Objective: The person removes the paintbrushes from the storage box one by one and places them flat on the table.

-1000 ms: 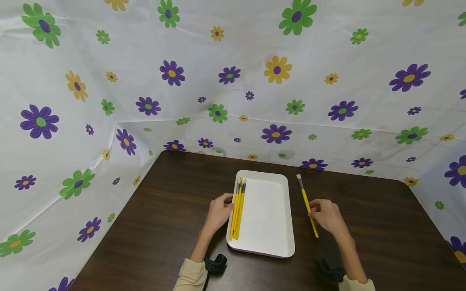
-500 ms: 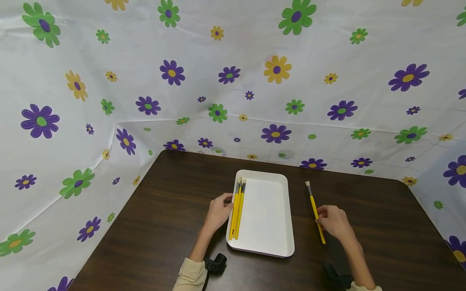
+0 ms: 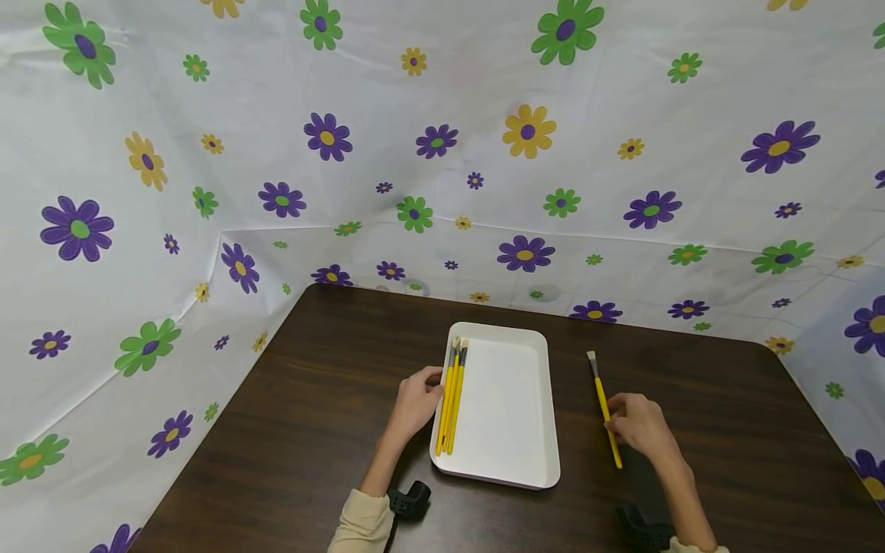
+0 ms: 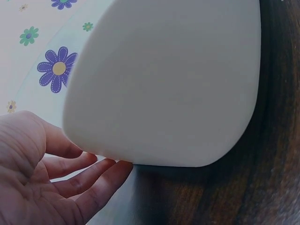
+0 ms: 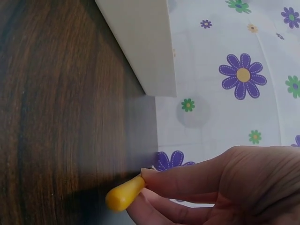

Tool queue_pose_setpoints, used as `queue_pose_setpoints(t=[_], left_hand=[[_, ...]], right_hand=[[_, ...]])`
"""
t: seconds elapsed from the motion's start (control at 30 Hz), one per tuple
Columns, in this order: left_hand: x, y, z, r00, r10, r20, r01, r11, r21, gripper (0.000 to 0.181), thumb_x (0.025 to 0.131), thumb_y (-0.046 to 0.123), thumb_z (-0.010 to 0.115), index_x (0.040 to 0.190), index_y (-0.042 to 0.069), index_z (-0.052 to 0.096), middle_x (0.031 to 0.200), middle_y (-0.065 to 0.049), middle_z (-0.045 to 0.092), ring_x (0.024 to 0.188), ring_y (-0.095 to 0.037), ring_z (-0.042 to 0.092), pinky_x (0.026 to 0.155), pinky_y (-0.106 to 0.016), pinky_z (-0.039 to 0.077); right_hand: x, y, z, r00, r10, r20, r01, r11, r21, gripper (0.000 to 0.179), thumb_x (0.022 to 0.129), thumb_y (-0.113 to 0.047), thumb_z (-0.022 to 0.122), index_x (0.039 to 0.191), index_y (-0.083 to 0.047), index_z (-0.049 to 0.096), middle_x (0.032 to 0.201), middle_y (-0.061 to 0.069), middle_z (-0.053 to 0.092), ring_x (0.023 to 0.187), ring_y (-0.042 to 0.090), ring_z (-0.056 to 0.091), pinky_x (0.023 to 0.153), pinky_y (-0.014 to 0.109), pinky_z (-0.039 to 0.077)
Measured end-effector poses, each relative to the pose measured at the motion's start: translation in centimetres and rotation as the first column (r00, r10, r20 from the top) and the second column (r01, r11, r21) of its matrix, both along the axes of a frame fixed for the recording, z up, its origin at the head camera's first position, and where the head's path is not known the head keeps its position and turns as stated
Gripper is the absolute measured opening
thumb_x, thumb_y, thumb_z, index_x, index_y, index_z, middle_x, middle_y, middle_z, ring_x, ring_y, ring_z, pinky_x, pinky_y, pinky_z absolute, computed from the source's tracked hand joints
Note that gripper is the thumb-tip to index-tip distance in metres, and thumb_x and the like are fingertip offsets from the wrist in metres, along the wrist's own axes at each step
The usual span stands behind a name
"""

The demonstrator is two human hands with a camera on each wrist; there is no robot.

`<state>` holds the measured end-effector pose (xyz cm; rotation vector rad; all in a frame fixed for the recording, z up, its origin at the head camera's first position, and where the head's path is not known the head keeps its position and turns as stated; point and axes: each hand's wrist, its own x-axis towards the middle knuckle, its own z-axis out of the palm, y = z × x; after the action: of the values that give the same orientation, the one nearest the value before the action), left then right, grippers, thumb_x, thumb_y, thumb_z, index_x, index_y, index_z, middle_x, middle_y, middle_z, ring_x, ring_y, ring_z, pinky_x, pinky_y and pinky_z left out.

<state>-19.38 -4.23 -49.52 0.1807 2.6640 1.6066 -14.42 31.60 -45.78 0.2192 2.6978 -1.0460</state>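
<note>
A white tray (image 3: 503, 415) lies on the dark table, with several yellow-handled paintbrushes (image 3: 452, 399) side by side along its left wall. At that wall, my left hand (image 3: 412, 407) rests its fingertips against the outside of the rim. The left wrist view shows its fingers (image 4: 105, 190) lightly bent and touching the tray's side (image 4: 164, 103). To the right of the tray, my right hand (image 3: 643, 426) pinches one flat paintbrush (image 3: 601, 399) by the handle, pale bristles pointing away from me. From the right wrist, the rounded handle end (image 5: 124, 194) sticks out between thumb and fingers.
Dark wood table (image 3: 332, 369) surrounds the tray. A white curtain (image 3: 484, 192) with purple, green and yellow flowers stands along the back and left side. Black wrist mounts (image 3: 410, 501) sit close to the tabletop.
My right hand has moved right and a little toward me with the paintbrush, farther from the tray. My left hand, the tray and the brushes in it stay where they were.
</note>
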Motion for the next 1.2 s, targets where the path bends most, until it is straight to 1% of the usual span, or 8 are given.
queue_pose_setpoints(t=[0.2,0.3,0.43,0.63,0.73,0.83,0.97,1.2], left_hand=[[0.0,0.0,0.1,1.000,-0.005,-0.008,0.005,1.000,-0.010,0.031,0.098,0.005,0.061,0.128,-0.002,0.069,0.114,-0.019,0.072,0.094,-0.028,0.069,0.083,-0.046,0.057],[0.0,0.0,0.1,1.000,-0.008,-0.017,0.007,1.000,-0.010,0.031,0.098,0.004,0.061,0.127,-0.003,0.069,0.113,-0.019,0.072,0.094,-0.029,0.069,0.083,-0.046,0.058],[-0.1,0.0,0.1,1.000,-0.013,-0.025,0.013,1.000,-0.007,0.031,0.098,0.004,0.061,0.127,-0.003,0.069,0.113,-0.020,0.072,0.094,-0.030,0.070,0.083,-0.047,0.058],[-0.1,-0.1,0.1,1.000,-0.011,-0.014,0.011,1.000,-0.007,0.031,0.098,0.006,0.061,0.127,-0.003,0.069,0.114,-0.020,0.071,0.096,-0.030,0.071,0.085,-0.047,0.058],[-0.1,-0.1,0.1,1.000,-0.009,-0.012,0.009,1.000,-0.008,0.031,0.098,0.006,0.061,0.127,-0.003,0.069,0.114,-0.020,0.071,0.096,-0.030,0.071,0.085,-0.047,0.058],[-0.2,-0.1,0.0,1.000,-0.010,-0.012,0.010,1.000,-0.010,0.032,0.098,0.006,0.061,0.127,-0.003,0.069,0.114,-0.020,0.072,0.096,-0.029,0.070,0.085,-0.046,0.058],[-0.2,-0.2,-0.1,1.000,-0.013,-0.009,0.013,1.000,-0.006,0.032,0.098,0.005,0.061,0.128,-0.003,0.069,0.114,-0.019,0.071,0.095,-0.029,0.069,0.084,-0.046,0.058],[-0.1,-0.1,-0.1,1.000,-0.014,-0.015,0.014,1.000,-0.006,0.032,0.098,0.004,0.062,0.128,-0.003,0.069,0.114,-0.020,0.071,0.095,-0.029,0.070,0.083,-0.046,0.058]], right_hand=[[0.1,0.0,-0.2,1.000,-0.018,0.015,0.018,1.000,0.014,0.034,0.091,0.011,0.065,0.120,0.024,0.054,0.085,0.016,0.067,0.069,0.021,0.066,0.063,0.036,0.060],[0.1,0.0,-0.2,1.000,-0.021,0.004,0.021,0.999,0.026,0.035,0.091,0.010,0.067,0.120,0.024,0.054,0.084,0.015,0.068,0.068,0.021,0.067,0.062,0.036,0.060],[0.0,0.0,-0.1,1.000,-0.015,-0.016,0.016,0.999,0.045,0.034,0.091,0.007,0.067,0.119,0.023,0.055,0.086,0.017,0.069,0.070,0.022,0.067,0.063,0.037,0.059],[0.0,-0.2,0.3,1.000,-0.013,-0.025,0.015,0.996,0.093,0.034,0.096,0.000,0.065,0.121,0.021,0.056,0.094,0.025,0.067,0.070,0.022,0.065,0.063,0.039,0.057],[-0.1,-0.4,0.7,0.998,-0.004,-0.056,0.010,0.993,0.118,0.034,0.097,-0.002,0.064,0.121,0.020,0.057,0.096,0.027,0.067,0.073,0.023,0.064,0.065,0.040,0.056],[0.1,-0.8,1.0,0.994,0.017,-0.112,-0.002,0.991,0.132,0.034,0.097,-0.003,0.064,0.120,0.020,0.058,0.097,0.028,0.067,0.077,0.027,0.064,0.066,0.043,0.056],[0.2,-1.7,1.4,0.985,0.028,-0.170,-0.008,0.993,0.118,0.034,0.098,-0.005,0.064,0.120,0.020,0.059,0.099,0.028,0.067,0.078,0.029,0.063,0.068,0.045,0.057],[0.1,-4.1,2.5,0.976,0.046,-0.212,-0.031,0.997,0.071,0.033,0.098,-0.008,0.064,0.121,0.015,0.063,0.103,0.025,0.069,0.086,0.032,0.064,0.073,0.047,0.057]])
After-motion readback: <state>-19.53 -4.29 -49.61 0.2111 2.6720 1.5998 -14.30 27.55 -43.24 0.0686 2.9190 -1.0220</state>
